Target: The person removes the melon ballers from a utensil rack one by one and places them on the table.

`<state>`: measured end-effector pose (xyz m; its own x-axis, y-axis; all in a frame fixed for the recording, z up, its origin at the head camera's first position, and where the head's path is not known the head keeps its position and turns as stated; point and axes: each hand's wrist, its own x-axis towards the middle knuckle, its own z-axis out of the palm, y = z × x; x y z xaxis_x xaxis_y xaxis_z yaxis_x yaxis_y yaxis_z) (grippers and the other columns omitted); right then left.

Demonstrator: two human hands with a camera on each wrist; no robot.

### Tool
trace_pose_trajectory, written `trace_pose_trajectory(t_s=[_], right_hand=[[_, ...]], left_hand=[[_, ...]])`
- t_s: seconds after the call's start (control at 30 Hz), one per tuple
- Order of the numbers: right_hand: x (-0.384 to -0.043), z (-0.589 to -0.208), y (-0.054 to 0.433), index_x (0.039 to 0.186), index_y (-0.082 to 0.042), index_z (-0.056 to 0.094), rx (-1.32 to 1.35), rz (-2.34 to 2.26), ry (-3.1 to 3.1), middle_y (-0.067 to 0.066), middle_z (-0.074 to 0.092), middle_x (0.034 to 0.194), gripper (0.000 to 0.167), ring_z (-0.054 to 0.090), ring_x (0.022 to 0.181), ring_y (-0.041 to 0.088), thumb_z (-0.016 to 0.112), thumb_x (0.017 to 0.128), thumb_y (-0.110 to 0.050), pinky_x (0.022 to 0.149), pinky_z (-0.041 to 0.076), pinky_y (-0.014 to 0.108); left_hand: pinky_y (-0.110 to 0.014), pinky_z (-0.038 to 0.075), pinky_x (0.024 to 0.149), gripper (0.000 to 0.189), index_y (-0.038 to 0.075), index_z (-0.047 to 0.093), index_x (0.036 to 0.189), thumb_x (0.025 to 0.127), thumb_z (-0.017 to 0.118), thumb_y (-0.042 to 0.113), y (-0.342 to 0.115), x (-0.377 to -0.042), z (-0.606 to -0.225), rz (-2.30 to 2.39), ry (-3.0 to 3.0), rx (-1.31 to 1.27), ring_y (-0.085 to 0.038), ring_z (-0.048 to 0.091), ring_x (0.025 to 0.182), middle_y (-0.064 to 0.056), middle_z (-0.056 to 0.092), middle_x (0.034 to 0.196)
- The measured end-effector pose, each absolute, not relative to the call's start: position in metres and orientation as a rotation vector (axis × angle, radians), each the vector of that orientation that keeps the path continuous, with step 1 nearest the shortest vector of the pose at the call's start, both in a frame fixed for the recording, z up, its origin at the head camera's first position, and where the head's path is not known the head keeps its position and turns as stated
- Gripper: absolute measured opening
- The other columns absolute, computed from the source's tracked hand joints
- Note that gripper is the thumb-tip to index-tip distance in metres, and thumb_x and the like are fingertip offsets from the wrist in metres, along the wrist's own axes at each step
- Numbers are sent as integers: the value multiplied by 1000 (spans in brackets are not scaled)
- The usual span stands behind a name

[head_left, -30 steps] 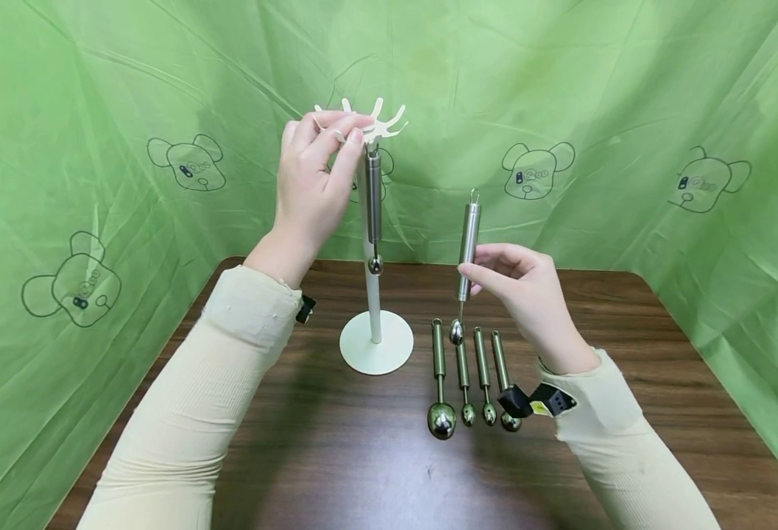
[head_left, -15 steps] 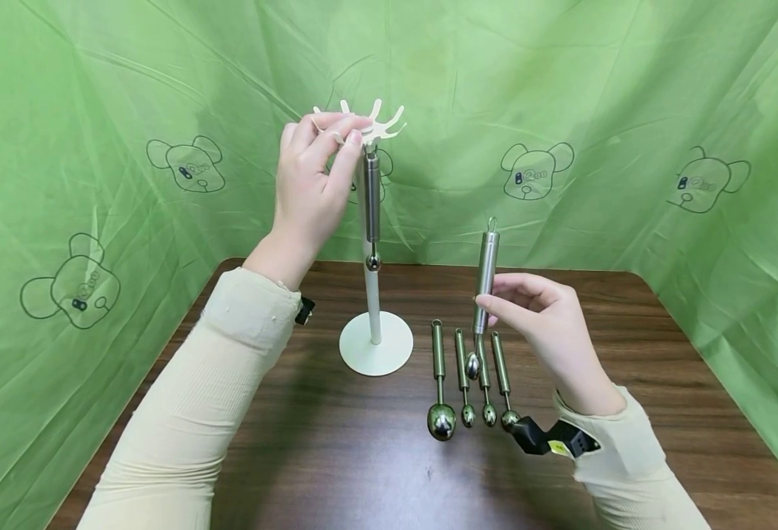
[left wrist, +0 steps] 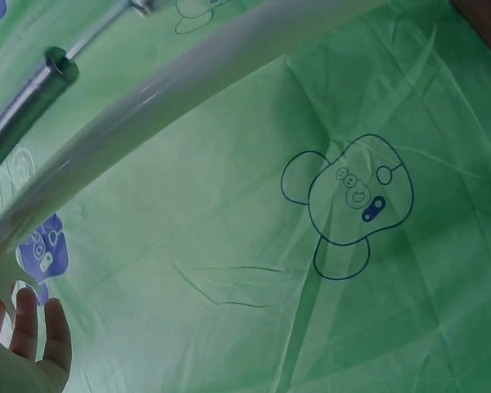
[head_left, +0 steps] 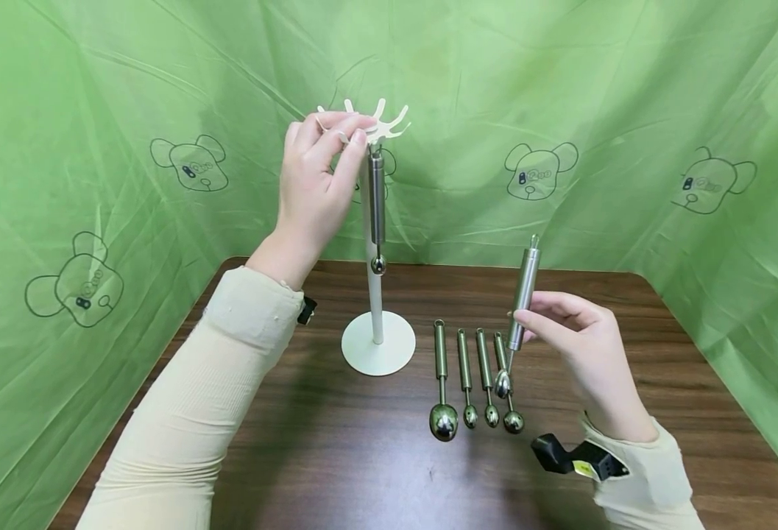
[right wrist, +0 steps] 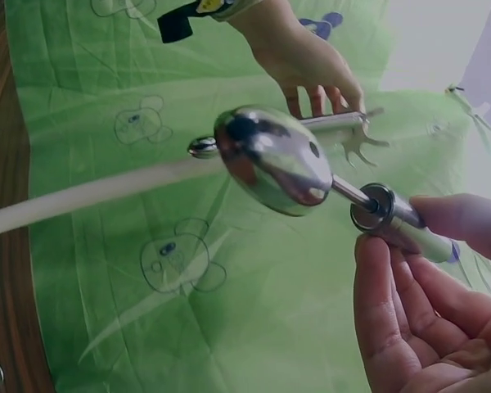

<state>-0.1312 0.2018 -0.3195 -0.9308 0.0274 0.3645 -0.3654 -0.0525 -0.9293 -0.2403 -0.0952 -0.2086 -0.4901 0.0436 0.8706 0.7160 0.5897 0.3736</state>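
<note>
My left hand (head_left: 316, 173) pinches the hooked top of a white hanging stand (head_left: 377, 294), thumb and fingers on its centre. From one hook a steel melon baller (head_left: 377, 199) hangs by its handle loop, scoop down, beside the pole. Farther right, my right hand (head_left: 587, 346) holds another melon baller (head_left: 526, 287) by the lower handle between thumb and fingers, upright with a slight tilt. Its scoop (right wrist: 270, 160) looms large in the right wrist view. Several melon balls' scoops with handles, such as the large melon baller (head_left: 443, 422), lie in a row below it on the table.
The stand's round white base (head_left: 378, 361) sits on the dark wooden table (head_left: 336, 471), left of the row. Green cloth (head_left: 455, 73) with mouse-like drawings encloses the back and sides.
My right hand has moved right and down with its melon baller, from near the stand to above the right end of the row. My left hand stays on the stand's top.
</note>
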Motion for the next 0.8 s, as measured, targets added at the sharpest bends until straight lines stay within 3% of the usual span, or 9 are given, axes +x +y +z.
trace_pose_trajectory(t_s=[0.13,0.3,0.4,0.47,0.8], right_hand=[[-129,-325,211,98,-3,75,342,2096,-1926,0,74,81,23,69,62,14,65,86,13,62,57,28],[-128,-335,227,100,-10,75,283,2122,-1983,-3,75,81,24,70,63,12,65,88,9,50,49,21],[-128,-342,238,101,-11,76,274,2162,-1995,-4,75,82,25,70,64,12,64,90,8,52,50,19],[-129,-347,244,101,-12,76,269,2196,-1995,-3,75,83,25,70,65,12,63,90,8,62,55,22],[-144,-381,275,94,-23,75,58,2178,-2198,-7,74,80,22,69,63,9,67,92,-3,62,56,23]], left_hand=[[-31,35,85,29,12,75,114,100,52,22,-95,-240,-209,-942,-1913,-615,-27,49,102,-9,65,119],[-30,36,86,29,13,75,115,101,52,23,-94,-240,-209,-954,-1926,-602,-27,49,103,-7,65,121],[-30,35,86,29,12,75,115,100,52,22,-94,-241,-210,-952,-1913,-616,-27,49,102,-8,65,121],[-30,35,85,29,12,75,115,100,52,22,-94,-241,-210,-949,-1905,-625,-27,49,102,-9,65,120],[-31,36,86,29,11,75,114,100,52,20,-94,-242,-211,-948,-1886,-620,-28,49,102,-10,65,119]])
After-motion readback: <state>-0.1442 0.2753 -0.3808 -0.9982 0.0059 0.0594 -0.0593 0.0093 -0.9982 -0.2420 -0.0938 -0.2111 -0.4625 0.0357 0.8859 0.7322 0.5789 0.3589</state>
